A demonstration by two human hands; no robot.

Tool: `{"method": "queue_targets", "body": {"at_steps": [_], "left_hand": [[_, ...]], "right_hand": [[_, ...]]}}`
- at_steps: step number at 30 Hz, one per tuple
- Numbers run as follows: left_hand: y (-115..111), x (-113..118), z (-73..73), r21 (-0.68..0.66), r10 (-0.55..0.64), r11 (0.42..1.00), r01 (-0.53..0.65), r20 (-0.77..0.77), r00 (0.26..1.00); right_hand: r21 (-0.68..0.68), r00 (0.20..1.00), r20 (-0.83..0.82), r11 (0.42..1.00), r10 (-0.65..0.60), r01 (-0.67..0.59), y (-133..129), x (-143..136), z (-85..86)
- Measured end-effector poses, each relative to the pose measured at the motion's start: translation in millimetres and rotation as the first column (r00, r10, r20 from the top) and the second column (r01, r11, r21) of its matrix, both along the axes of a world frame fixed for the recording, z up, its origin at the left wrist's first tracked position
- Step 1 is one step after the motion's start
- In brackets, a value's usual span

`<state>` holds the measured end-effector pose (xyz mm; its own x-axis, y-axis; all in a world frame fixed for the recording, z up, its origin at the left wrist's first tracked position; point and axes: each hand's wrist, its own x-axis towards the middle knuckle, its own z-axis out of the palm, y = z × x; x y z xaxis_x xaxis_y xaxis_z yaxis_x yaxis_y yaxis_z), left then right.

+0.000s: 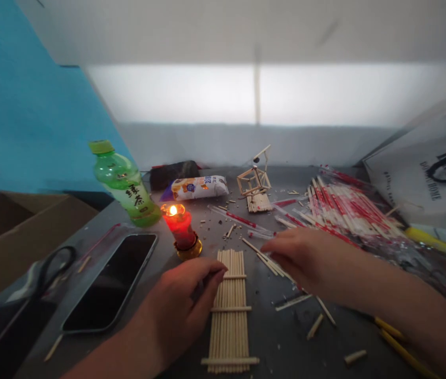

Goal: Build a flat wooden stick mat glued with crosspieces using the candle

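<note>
A flat panel of thin wooden sticks lies in front of me, side by side lengthwise with 3 crosspieces over them. My left hand is at its upper left, thumb and forefinger pinched at the end of the top crosspiece. To the right, my right hand hovers over several loose sticks, fingers curled together; whatever they hold is hidden. A lit red candle on a gold-coloured base burns just beyond my left hand. A small stick frame model stands farther back.
A green tea bottle, a snack packet and a phone are on the left side. Stick bundles in red-and-clear wrappers cover the right. A cardboard box borders the left; a printed bag stands right.
</note>
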<state>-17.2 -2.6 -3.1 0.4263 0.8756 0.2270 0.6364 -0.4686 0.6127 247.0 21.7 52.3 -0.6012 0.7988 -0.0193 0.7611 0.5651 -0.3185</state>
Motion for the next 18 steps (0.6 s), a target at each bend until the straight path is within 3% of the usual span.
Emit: {"method": "queue_targets", "body": {"at_steps": [3,8,13,18], "left_hand": [[-1,2,-0.6,-0.007,0.003,1.000,-0.003,-0.011,1.000],[-2,4,2.1,0.004,0.007,1.000,-0.007,-0.008,1.000],[-1,2,1.3,0.025,0.011,1.000,-0.010,-0.033,0.999],[0,0,-3.0,-0.008,-0.011,1.000,0.011,-0.028,1.000]], "right_hand": [[0.165,0.988,0.048,0.976,-0.150,0.140,36,21,-1.4],[0.219,0.974,0.041,0.953,-0.223,0.209,82,38,-23.1],[0.251,0.970,0.040,0.942,-0.239,0.221,91,42,-45.0],[0.247,0.973,0.047,0.947,-0.225,0.207,90,46,-52.7]]}}
